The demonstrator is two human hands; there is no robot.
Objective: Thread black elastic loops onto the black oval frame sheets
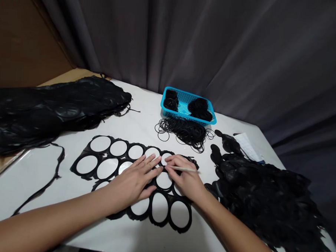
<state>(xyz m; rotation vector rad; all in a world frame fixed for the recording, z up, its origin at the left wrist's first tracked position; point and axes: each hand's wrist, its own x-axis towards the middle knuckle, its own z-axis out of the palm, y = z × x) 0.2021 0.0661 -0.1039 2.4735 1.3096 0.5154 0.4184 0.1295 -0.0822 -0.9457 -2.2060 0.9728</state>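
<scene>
Forearms come in from the lower edge of the view, both bare, and meet over a black rubber sheet [110,168] punched with rows of round holes, which lies flat in the middle of the white worktop [29,179]. The left hand [134,182] is laid palm down on the sheet, fingers straight and spread, pointing up and to the right, its fingertips close to those of the other hand; its grip is fully open and has hold of nothing, only pressing on the sheet. The right hand [186,180] rests on the sheet's right end with the wrist low and the knuckles up, fingers curled inward; its grip is closed on a thin pale stick [185,169], which lies nearly level, its free end pointing right and its other end hidden at the fingertips. Behind the hands a loose heap of thin black rings [184,131] lies on the worktop, touching the front of a blue basket [182,106] that holds more black pieces. A pile of black offcuts [265,197] sits just right of the right hand, and a large stack of black sheets [52,106] lies well apart at the left. A grey curtain [216,42] hangs behind.
</scene>
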